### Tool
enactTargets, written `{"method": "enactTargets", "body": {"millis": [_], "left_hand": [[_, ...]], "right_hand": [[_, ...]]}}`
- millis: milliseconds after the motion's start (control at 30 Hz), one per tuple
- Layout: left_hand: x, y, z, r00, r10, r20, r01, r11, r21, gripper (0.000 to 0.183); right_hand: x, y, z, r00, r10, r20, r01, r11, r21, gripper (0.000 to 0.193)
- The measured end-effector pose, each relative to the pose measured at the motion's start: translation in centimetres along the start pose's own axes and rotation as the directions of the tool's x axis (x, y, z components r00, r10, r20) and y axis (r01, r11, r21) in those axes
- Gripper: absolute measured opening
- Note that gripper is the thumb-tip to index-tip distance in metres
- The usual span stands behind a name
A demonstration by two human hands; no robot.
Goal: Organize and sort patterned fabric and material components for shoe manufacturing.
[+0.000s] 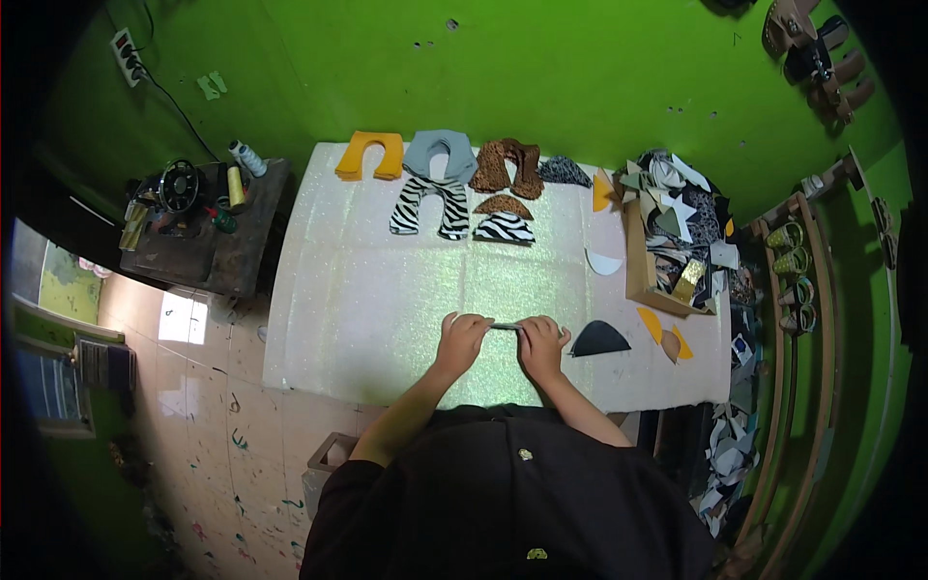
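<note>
My left hand and my right hand grip the two ends of a thin dark cut piece, seen nearly edge-on above the pale table; whether it is one layer or several I cannot tell. Just right of my right hand lies a black half-round piece. Farther back rest arch-shaped pieces: yellow, grey-blue, brown leopard-patterned and zebra-striped. Beside them are a zebra half-round piece, a leopard half-round piece and a speckled dark one.
A cardboard box full of scraps stands on the table at right, with a white half-round piece and yellow offcuts near it. At left is a sewing machine with thread spools. Sandals hang on a right-hand rack.
</note>
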State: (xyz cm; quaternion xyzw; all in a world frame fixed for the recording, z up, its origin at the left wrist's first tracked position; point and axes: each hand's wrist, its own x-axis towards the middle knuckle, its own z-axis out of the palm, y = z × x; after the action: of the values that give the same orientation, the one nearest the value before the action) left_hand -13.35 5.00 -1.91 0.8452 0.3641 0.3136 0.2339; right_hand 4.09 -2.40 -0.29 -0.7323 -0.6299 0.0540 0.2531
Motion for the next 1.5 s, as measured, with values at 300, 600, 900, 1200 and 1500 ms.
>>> {"method": "enactTargets", "body": {"millis": [300,600,900,1200,1500], "left_hand": [[4.1,-0.6,-0.3,0.965,-0.26,0.001,0.26,0.965,0.033,0.017],[17.0,-4.0,-2.5,0.957,-0.287,-0.041,0.29,0.941,0.174,0.023],[18.8,-5.2,-0.8,0.901,-0.43,0.053,0.394,0.865,0.309,0.028],[18.9,-4.8,-0.3,0.968,-0.233,-0.094,0.252,0.908,0.334,0.016],[17.5,-4.9,-0.8,0.983,-0.152,-0.103,0.179,0.92,0.35,0.021]], "right_hand": [[6.4,0.7,0.4,0.988,0.138,-0.064,-0.128,0.982,0.139,0.017],[18.2,0.6,-0.8,0.893,0.449,0.03,-0.443,0.867,0.227,0.03],[19.6,1.4,1.0,0.838,0.534,0.109,-0.541,0.84,0.041,0.014],[20.1,0.4,0.8,0.885,0.465,0.011,-0.46,0.88,-0.114,0.012],[19.2,-0.3,0.8,0.913,0.409,-0.015,-0.408,0.913,0.01,0.017]]}}
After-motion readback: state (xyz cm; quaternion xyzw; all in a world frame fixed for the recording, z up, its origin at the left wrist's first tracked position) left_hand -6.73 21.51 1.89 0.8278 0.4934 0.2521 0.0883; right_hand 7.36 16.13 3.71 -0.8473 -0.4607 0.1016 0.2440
